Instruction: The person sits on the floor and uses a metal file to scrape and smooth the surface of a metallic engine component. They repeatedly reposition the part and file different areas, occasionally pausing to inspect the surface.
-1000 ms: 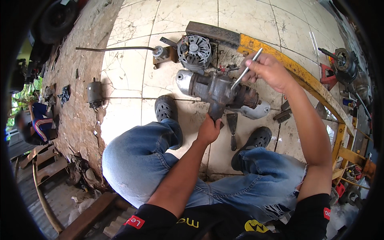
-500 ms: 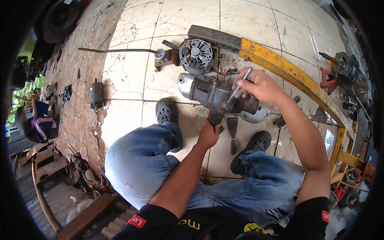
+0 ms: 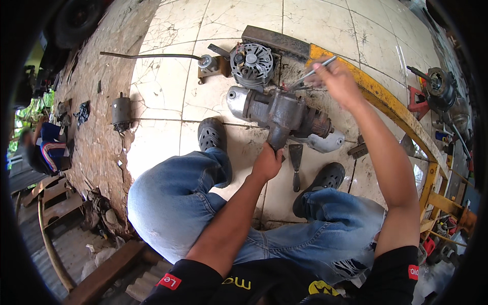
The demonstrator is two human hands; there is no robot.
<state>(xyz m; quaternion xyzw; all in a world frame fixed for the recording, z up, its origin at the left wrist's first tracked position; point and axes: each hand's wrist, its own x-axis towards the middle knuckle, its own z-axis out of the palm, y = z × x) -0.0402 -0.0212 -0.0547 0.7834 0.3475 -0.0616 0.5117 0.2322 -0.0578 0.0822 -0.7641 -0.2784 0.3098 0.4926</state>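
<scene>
My left hand (image 3: 268,161) is closed round the narrow stem of a dark, greasy metal part (image 3: 285,109). The part has a thick barrel and a toothed-looking right end. Pinched in the fingers of my right hand (image 3: 333,79) is a slender grey metal rod (image 3: 311,72), slanting down to the left. Its tip is close to the barrel's far edge; whether it touches, I cannot tell. A silver metal housing (image 3: 237,104) shows at the part's left end, and a silver piece (image 3: 328,142) lies beneath its right end. A scraper (image 3: 296,166) lies on the tiles close to my left hand.
An alternator (image 3: 251,63) sits just beyond the dark part, beside a bracketed part with a long rod (image 3: 207,63). A yellow steel beam (image 3: 373,84) curves along the right. A small cylindrical motor (image 3: 121,113) stands at left. My clogs (image 3: 212,133) flank the work. Another person sits far left.
My right hand has moved farther away and slightly right, taking the rod's tip from the part's middle to its far edge. My left hand has shifted slightly away, and the barrel shows more fully.
</scene>
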